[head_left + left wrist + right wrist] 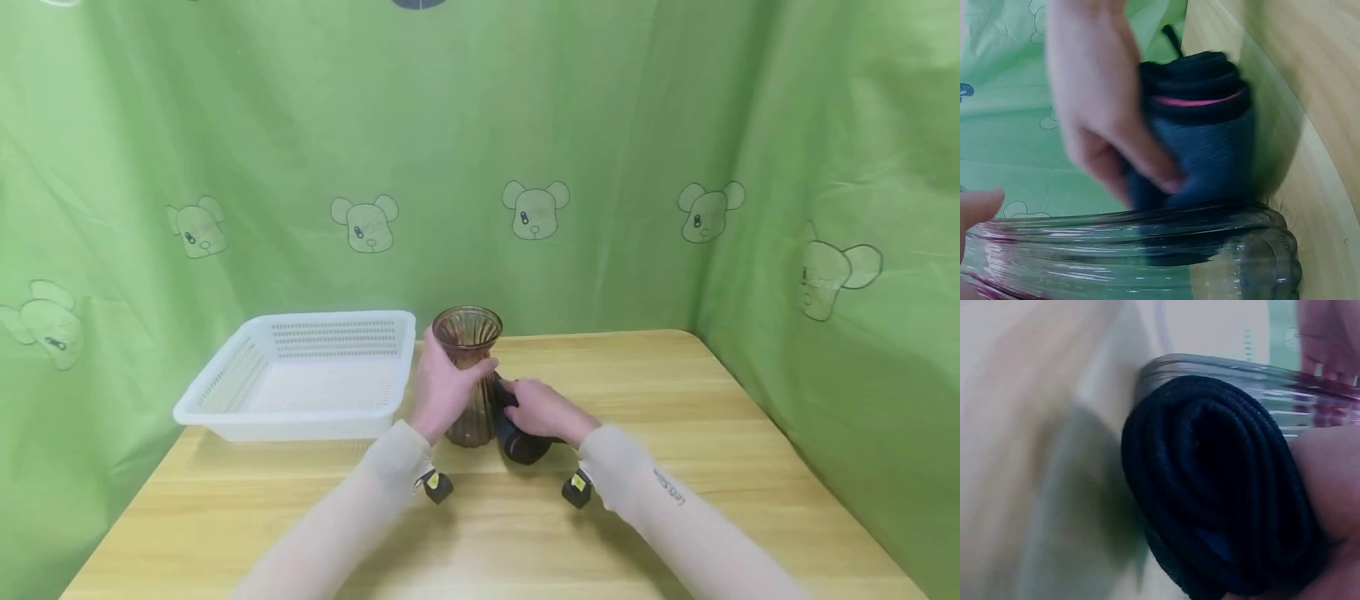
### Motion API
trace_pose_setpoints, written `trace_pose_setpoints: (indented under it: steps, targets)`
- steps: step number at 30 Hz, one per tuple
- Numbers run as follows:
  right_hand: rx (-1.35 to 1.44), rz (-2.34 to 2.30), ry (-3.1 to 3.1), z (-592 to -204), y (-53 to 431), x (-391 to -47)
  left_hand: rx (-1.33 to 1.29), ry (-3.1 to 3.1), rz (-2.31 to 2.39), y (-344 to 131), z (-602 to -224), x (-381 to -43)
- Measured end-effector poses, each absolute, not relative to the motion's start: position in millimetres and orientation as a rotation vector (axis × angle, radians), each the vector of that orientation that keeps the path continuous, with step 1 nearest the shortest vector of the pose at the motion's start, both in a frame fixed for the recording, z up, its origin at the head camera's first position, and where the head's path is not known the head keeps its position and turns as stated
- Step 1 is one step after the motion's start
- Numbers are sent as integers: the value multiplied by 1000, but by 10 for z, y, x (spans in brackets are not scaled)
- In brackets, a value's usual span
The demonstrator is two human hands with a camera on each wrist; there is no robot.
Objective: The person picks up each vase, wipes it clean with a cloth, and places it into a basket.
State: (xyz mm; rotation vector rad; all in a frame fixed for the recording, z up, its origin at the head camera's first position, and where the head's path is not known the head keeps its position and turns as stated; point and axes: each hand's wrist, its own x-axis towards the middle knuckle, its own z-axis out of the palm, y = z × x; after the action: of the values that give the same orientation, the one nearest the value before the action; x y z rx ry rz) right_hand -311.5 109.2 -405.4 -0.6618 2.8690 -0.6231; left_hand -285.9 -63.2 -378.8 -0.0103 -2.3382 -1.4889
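A ribbed, tinted glass vase [471, 408] with a flared rim stands upright on the wooden table, to the right of the basket. My left hand [442, 387] grips it around the neck, the thumb across the near side. Against the vase's right side leans a roll of dark navy cloth [521, 442], tilted, with a pink edge showing in the left wrist view. My right hand [542, 408] holds this roll from above, thumb on the near face. In the right wrist view, the roll's coiled end [1210, 481] faces the camera and partly hides the vase [1210, 370].
A white perforated plastic basket [300, 427] sits at the left rear of the table, close beside my left hand. Green curtains [600, 125] with bear-head prints hang behind the table [637, 367] and along its sides.
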Motion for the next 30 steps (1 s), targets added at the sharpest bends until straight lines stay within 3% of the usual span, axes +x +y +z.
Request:
trace_pose_setpoints:
  steps: [6,19,30]
  targets:
    - [-679,-700,2841,-4080,1196,-3123,-14,-2324,-1478,-602,-3816,-2872]
    - [-748,-976,2914,-3411,1250,-3161,-20,-2383,-1499,-643,-3760,-2876]
    - [-791,-754,2878,-3850,1239,-3236,-55,-2388,-1528,-629,-3796,-2881]
